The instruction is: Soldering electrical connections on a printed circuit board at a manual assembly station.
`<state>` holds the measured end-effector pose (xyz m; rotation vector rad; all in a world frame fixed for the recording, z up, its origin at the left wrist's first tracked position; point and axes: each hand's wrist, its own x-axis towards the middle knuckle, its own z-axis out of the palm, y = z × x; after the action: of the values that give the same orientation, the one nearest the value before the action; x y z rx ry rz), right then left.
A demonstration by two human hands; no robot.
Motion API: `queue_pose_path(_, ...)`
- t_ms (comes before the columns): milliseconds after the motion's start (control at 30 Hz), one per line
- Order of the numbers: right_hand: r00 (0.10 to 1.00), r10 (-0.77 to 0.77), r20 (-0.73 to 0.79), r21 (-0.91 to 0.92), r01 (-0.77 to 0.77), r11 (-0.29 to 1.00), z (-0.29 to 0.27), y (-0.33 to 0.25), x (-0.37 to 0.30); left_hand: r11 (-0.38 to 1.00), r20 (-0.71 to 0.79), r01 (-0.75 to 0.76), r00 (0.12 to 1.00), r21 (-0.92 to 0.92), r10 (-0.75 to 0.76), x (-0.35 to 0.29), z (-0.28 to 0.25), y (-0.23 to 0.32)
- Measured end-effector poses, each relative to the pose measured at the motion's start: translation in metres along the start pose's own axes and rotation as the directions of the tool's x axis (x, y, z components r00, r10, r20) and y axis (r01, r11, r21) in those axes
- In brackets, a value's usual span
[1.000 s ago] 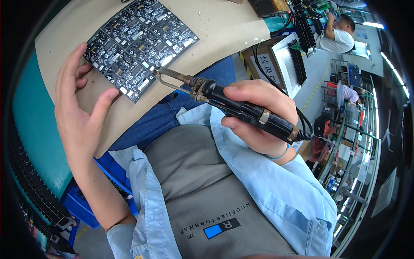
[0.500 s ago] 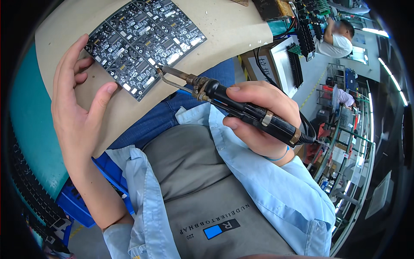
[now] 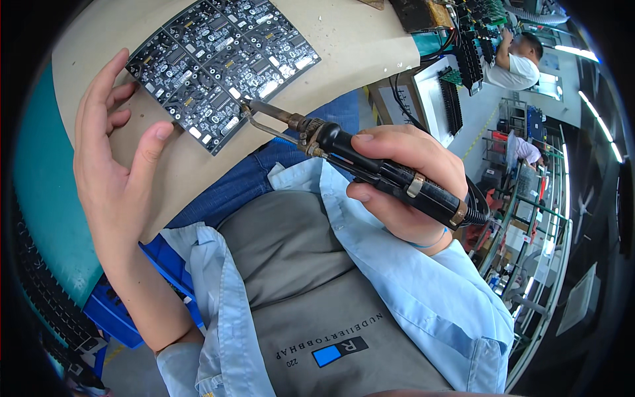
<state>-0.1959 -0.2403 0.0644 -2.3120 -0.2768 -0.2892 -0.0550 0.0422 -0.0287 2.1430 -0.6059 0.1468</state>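
A black circuit board panel (image 3: 228, 63), divided into several repeated sections with small parts, lies on a tan sheet (image 3: 350, 53) covering the bench. My right hand (image 3: 413, 178) is wrapped round a black soldering iron (image 3: 390, 173) with a thin metal side tube. The iron's tip reaches the panel near its front right edge; whether it touches, I cannot tell. Beside the panel's left edge, my left hand (image 3: 116, 145) holds nothing, with thumb and fingers apart. Its index fingertip is close to the panel's left corner.
Blue bins (image 3: 112, 311) stand below the bench at the left, by a black ribbed rack (image 3: 46, 284). A cardboard box (image 3: 390, 99) and a dark device with cables (image 3: 423, 16) are at the right. Farther off, a person (image 3: 519, 63) in white sits working near shelving (image 3: 529, 212).
My left hand has shifted slightly left, and its thumb has drawn back from the panel. The panel appears slightly turned. My right hand has moved a little right, with the iron tip almost in place.
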Motion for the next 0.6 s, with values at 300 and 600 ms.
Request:
queue_pose_path(300,1.000,-0.003,-0.009,-0.014,0.003,1.000,-0.0013,0.0005,-0.0015,1.000,0.005,-0.012,1.000,0.013,0.012,0.0004,-0.0005,-0.0012)
queue_pose_path(600,1.000,-0.021,-0.010,-0.030,0.021,0.999,-0.0005,0.0013,-0.0019,1.000,0.001,-0.005,1.000,0.005,0.005,0.0002,-0.0001,0.0001)
